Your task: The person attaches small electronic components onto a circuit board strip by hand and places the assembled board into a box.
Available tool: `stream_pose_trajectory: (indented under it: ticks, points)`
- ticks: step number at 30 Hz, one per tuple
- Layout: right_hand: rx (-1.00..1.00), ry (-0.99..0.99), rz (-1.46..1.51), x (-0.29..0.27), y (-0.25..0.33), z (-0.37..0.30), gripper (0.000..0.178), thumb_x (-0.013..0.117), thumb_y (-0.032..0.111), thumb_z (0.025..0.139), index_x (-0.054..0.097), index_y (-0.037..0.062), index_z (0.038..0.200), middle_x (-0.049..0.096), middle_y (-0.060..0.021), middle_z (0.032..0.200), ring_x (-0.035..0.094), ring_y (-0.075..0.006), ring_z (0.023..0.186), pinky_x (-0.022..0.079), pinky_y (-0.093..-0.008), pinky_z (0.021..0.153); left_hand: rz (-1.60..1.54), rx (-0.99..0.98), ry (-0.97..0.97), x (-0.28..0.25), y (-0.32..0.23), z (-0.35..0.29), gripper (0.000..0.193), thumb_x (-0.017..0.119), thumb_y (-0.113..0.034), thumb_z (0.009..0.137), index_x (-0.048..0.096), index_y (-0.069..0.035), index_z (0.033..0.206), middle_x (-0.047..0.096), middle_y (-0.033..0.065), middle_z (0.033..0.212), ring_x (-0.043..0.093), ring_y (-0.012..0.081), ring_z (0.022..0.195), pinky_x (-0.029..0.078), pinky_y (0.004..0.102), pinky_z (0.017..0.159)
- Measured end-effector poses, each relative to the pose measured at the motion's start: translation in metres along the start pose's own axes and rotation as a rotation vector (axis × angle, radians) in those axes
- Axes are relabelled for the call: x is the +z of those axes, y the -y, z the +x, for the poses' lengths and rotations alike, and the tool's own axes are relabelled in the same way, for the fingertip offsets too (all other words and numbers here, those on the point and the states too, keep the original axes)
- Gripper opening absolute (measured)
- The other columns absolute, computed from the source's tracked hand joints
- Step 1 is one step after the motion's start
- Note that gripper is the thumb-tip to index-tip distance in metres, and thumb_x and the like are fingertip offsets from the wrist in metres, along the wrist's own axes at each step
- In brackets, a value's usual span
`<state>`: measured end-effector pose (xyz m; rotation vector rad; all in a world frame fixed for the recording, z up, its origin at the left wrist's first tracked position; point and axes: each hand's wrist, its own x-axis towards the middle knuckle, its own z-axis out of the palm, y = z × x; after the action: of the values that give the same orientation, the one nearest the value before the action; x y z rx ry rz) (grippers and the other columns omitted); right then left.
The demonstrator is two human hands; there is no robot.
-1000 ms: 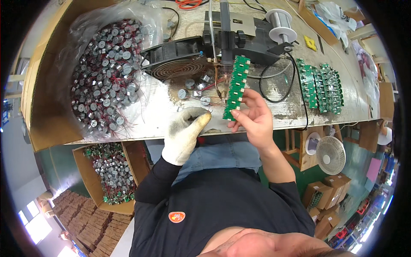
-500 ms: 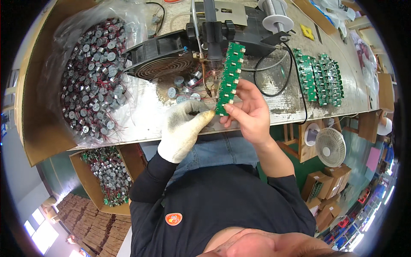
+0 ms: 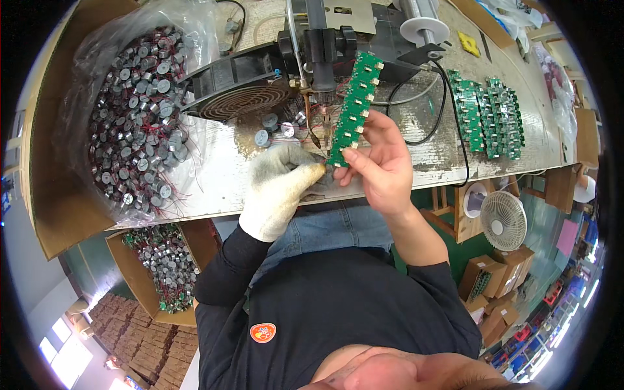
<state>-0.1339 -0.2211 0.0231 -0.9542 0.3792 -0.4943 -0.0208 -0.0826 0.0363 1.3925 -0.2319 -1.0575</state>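
Observation:
A long green circuit board strip (image 3: pixel 355 107) with a row of small white connectors stands tilted over the table. My bare right hand (image 3: pixel 383 159) grips its lower part between thumb and fingers. My left hand (image 3: pixel 279 185), in a white work glove, is closed in a pinch at the strip's lower end. What it pinches is hidden by the thumb and fingers. Just beyond that end, the soldering tip (image 3: pixel 315 138) hangs from a stand. Loose round silver parts (image 3: pixel 262 138) lie on the table past my left hand.
At the left, a cardboard box (image 3: pixel 62 188) has a plastic bag full of silver parts with red wires (image 3: pixel 140 117). A black fan (image 3: pixel 240 88) sits behind my hands, near a solder spool (image 3: pixel 422 30) and black cable. Stacked green boards (image 3: pixel 487 117) lie at the right.
The strip has risen a little, its top leaning farther right. My left hand now covers round parts that lay exposed beside it. Both hands stay at the strip's lower end.

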Motion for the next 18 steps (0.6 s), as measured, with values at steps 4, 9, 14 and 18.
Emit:
stream_pose_trajectory:
  ticks: [4, 9, 14, 18]
  points:
    - [-0.013, 0.007, 0.017, 0.000, 0.001, 0.001, 0.051, 0.057, -0.009, 0.086, 0.035, 0.0005, 0.132, 0.055, -0.0170, 0.116, 0.067, -0.0201, 0.070, 0.054, -0.0253, 0.054, -0.027, -0.028, -0.007, 0.002, -0.003, 0.000, 0.009, 0.063, -0.003, 0.082, 0.057, 0.002, 0.084, 0.062, 0.0091, 0.081, 0.062, 0.0158, 0.074, 0.051, 0.0285, 0.070]
    - [-0.013, 0.007, 0.010, 0.001, 0.003, 0.001, 0.052, 0.057, -0.010, 0.086, 0.035, 0.0005, 0.132, 0.055, -0.0172, 0.117, 0.067, -0.0200, 0.070, 0.054, -0.0250, 0.054, -0.060, -0.023, 0.011, 0.003, -0.007, -0.001, 0.009, 0.063, -0.003, 0.082, 0.057, 0.002, 0.085, 0.063, 0.0099, 0.082, 0.063, 0.0160, 0.073, 0.052, 0.0289, 0.069]
    - [-0.023, 0.011, 0.012, 0.001, 0.003, 0.000, 0.052, 0.056, -0.010, 0.086, 0.035, 0.0006, 0.132, 0.055, -0.0170, 0.116, 0.067, -0.0195, 0.070, 0.055, -0.0248, 0.054, -0.032, -0.013, 0.016, 0.002, -0.005, -0.001, 0.008, 0.062, -0.003, 0.083, 0.058, 0.003, 0.086, 0.064, 0.0110, 0.083, 0.063, 0.0163, 0.072, 0.053, 0.0288, 0.068]
    - [-0.028, -0.003, -0.021, -0.001, -0.003, -0.002, 0.052, 0.056, -0.010, 0.086, 0.035, 0.0003, 0.132, 0.054, -0.0184, 0.118, 0.067, -0.0200, 0.070, 0.054, -0.0251, 0.053, -0.049, -0.012, 0.015, -0.001, 0.008, 0.001, 0.008, 0.062, -0.003, 0.084, 0.058, 0.004, 0.087, 0.065, 0.0126, 0.083, 0.065, 0.0175, 0.075, 0.054, 0.0289, 0.068]
